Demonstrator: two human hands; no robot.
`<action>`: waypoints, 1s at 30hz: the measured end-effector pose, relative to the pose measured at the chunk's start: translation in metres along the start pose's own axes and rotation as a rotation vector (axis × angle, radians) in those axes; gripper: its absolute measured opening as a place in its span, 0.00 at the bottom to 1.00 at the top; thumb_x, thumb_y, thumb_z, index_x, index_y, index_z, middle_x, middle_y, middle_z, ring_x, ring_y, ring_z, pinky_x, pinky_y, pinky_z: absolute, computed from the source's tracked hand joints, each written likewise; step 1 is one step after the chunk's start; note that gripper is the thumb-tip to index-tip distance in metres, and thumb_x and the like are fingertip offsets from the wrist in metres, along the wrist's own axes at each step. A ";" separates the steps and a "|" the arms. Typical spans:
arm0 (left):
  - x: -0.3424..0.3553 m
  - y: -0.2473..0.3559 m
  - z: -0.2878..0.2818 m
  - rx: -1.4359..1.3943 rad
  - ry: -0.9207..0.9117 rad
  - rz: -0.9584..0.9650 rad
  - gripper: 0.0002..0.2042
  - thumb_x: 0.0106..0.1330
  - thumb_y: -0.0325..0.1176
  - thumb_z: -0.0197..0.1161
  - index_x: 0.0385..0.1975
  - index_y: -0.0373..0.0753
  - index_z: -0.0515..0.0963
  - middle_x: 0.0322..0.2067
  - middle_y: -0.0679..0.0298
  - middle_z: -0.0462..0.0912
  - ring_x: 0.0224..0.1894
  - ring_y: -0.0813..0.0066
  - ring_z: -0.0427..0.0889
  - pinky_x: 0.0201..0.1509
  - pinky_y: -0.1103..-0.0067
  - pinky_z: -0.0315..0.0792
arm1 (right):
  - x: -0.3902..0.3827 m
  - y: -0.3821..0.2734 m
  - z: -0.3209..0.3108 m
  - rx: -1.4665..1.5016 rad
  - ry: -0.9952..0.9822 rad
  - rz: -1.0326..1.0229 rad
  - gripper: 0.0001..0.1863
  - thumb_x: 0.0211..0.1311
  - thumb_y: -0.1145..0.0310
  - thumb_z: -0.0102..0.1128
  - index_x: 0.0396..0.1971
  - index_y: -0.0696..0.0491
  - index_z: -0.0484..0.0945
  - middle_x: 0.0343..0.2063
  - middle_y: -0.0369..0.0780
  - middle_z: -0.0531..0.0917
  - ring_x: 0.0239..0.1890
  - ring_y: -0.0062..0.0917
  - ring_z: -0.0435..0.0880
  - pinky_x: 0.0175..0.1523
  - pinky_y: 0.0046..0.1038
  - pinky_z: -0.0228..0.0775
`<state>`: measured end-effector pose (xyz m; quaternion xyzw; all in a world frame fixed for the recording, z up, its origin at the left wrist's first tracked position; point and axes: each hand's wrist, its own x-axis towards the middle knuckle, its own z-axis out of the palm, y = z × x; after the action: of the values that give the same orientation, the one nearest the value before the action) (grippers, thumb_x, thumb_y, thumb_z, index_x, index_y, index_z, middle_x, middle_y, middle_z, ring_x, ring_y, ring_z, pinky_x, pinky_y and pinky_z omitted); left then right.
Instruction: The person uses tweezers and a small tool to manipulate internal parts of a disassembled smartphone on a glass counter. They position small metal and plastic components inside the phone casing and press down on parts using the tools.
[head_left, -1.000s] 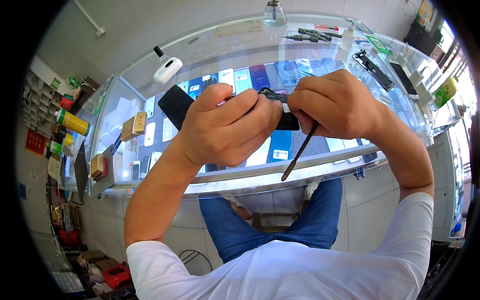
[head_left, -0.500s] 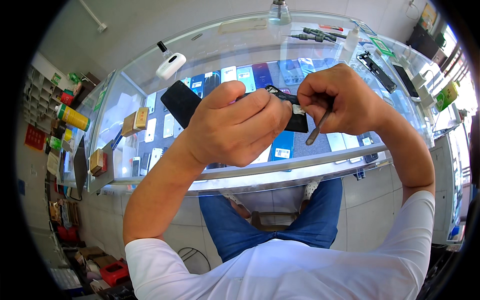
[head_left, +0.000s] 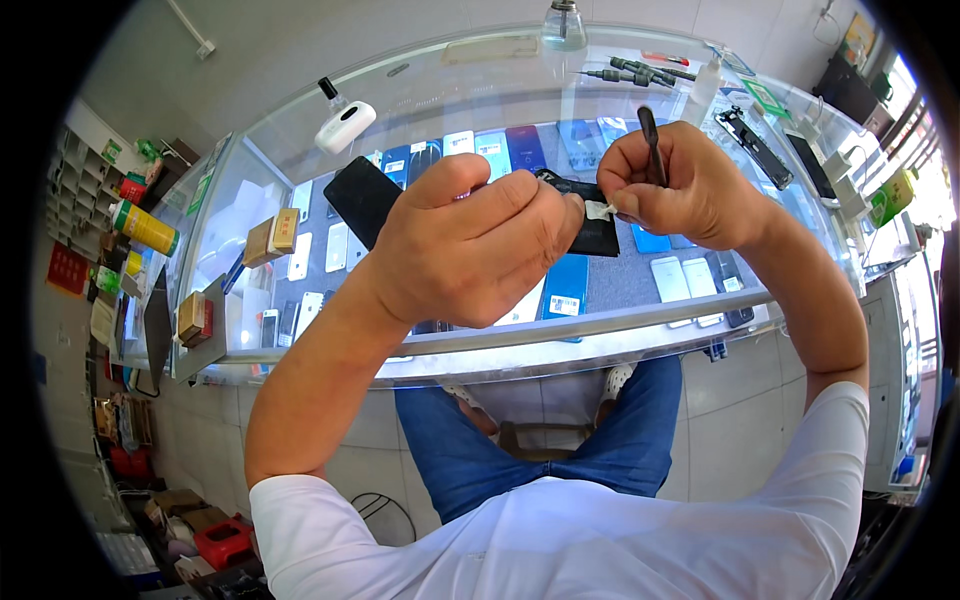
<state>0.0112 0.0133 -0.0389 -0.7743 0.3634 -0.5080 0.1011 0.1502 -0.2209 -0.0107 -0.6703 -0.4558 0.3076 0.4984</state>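
Biggest thing I see is the glass display counter (head_left: pixel 640 320), curved across the view, with rows of phones (head_left: pixel 566 290) laid out under the glass in blue, white and dark colours. My own legs in blue jeans (head_left: pixel 470 450) and a white shirt (head_left: pixel 560 550) fill the bottom. On my far left, shelving (head_left: pixel 90 200) with a yellow can and small boxes; red crate on the floor below. Both forearms come up from the lower edge and meet above the counter top. Left hand (head_left: pixel 470 250) is curled, thumb and fingers closed round a black phone (head_left: pixel 365 198) held flat over the glass; its dark slab sticks out left of the knuckles, and its other end shows right of them. Right hand (head_left: pixel 690 190) is closed too: thumb and forefinger pinch a small white tab (head_left: pixel 598 210) right at the phone's right end, touching it, while the same hand also grips a thin dark tool (head_left: pixel 650 145) that stands upright out of the fist. On the counter's back part: a white gadget (head_left: pixel 345 125) with a black nub, a clear bottle (head_left: pixel 563 25), screwdrivers (head_left: pixel 640 72), dark phone parts (head_left: pixel 755 145) far right. Two small wooden blocks (head_left: pixel 270 237) sit on the left glass.
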 end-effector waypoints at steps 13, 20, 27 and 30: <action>-0.001 -0.001 -0.002 -0.019 -0.018 -0.025 0.15 0.55 0.30 0.71 0.42 0.40 0.93 0.35 0.70 0.86 0.37 0.76 0.88 0.42 0.75 0.69 | -0.001 -0.004 0.004 0.250 0.008 0.092 0.14 0.67 0.62 0.71 0.34 0.58 0.81 0.21 0.31 0.74 0.19 0.10 0.65 0.22 0.16 0.53; -0.001 -0.006 -0.003 0.001 -0.015 -0.013 0.17 0.54 0.30 0.70 0.44 0.39 0.93 0.35 0.69 0.87 0.36 0.75 0.88 0.41 0.75 0.68 | -0.003 -0.003 -0.011 0.347 -0.023 0.025 0.11 0.69 0.65 0.67 0.38 0.59 0.82 0.23 0.31 0.73 0.21 0.10 0.64 0.23 0.16 0.51; -0.005 -0.011 -0.001 0.024 -0.009 -0.003 0.16 0.55 0.30 0.70 0.44 0.38 0.92 0.35 0.68 0.87 0.36 0.74 0.88 0.43 0.75 0.68 | -0.006 -0.004 -0.018 0.425 -0.084 -0.011 0.10 0.70 0.66 0.66 0.36 0.58 0.79 0.23 0.31 0.73 0.18 0.09 0.60 0.20 0.15 0.47; -0.005 -0.011 -0.001 0.020 -0.008 -0.016 0.16 0.55 0.30 0.71 0.44 0.38 0.92 0.35 0.68 0.87 0.36 0.74 0.88 0.43 0.75 0.69 | -0.005 0.003 -0.023 0.449 -0.138 -0.082 0.10 0.71 0.65 0.66 0.37 0.57 0.78 0.23 0.32 0.73 0.17 0.08 0.59 0.19 0.15 0.46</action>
<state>0.0146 0.0243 -0.0363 -0.7780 0.3518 -0.5095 0.1065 0.1692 -0.2346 -0.0064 -0.5010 -0.4357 0.4260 0.6146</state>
